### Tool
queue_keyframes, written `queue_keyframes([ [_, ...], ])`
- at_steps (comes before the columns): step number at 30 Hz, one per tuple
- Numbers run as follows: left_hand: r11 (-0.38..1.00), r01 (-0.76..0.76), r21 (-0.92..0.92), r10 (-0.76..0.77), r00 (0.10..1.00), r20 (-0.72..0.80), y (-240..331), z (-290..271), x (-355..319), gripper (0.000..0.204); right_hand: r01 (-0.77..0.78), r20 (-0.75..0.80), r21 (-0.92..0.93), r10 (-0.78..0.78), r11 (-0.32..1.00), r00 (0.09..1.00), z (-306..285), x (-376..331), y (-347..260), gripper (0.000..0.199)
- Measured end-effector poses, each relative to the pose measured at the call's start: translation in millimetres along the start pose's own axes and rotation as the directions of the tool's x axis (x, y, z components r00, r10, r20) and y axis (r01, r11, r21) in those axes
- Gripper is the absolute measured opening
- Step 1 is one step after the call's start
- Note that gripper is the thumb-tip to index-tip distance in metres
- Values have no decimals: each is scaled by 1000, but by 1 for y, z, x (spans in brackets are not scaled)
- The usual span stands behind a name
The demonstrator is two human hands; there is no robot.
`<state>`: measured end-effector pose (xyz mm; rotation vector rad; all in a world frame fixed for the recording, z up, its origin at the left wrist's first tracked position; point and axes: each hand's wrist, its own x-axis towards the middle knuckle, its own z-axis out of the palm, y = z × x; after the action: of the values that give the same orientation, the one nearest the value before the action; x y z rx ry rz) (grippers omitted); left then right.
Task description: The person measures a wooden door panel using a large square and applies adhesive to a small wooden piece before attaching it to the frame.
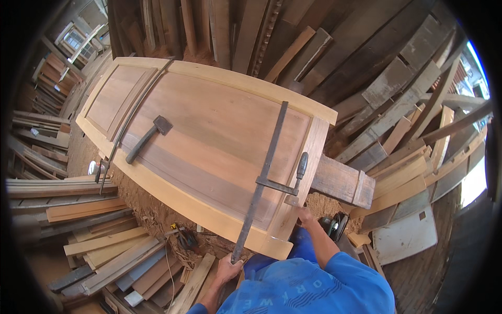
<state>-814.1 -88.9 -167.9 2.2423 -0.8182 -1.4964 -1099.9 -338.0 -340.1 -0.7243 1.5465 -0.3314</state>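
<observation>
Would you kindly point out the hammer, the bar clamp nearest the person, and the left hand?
Hammer (146, 141), head view: on its handle.
Bar clamp (264, 170), head view: about midway along its bar.
Left hand (228, 269), head view: on the back of the hand.

Capital letters (309, 286) were printed across the blue shirt (340, 288), just behind the left hand (228, 269) and right hand (306, 215); only part of the lettering was legible.

You wear a bright blue shirt (329, 285) printed with pale lettering (285, 292) and groups of dark slanting stripes (308, 297). Its sleeves (339, 260) leave your forearms (322, 242) uncovered, your left hand (228, 268) and right hand (305, 215) are bare, and your trousers (304, 245) are a deeper blue.
</observation>
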Motion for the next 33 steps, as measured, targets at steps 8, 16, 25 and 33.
queue_keyframes([
  [8, 994, -57, -92, 48, 995, -93, 37, 87, 33, 32, 403, -179, -662, -655, 632, 734, -116, 53, -113, 31],
  [16, 986, -157, -54, 149, 980, -134, 114, 136, 97, 36, 565, 224, -700, -618, 436, 754, -107, 54, -262, 52],
  [25, 996, -68, -61, 66, 997, -32, 137, 142, 109, 42, 554, 493, -832, -480, -16, 726, -48, 23, -314, 76],
  [33, 953, -293, -75, 285, 953, -100, 141, 125, 132, 49, 781, 643, -595, -469, 192, 605, -53, 141, -299, 71],
])
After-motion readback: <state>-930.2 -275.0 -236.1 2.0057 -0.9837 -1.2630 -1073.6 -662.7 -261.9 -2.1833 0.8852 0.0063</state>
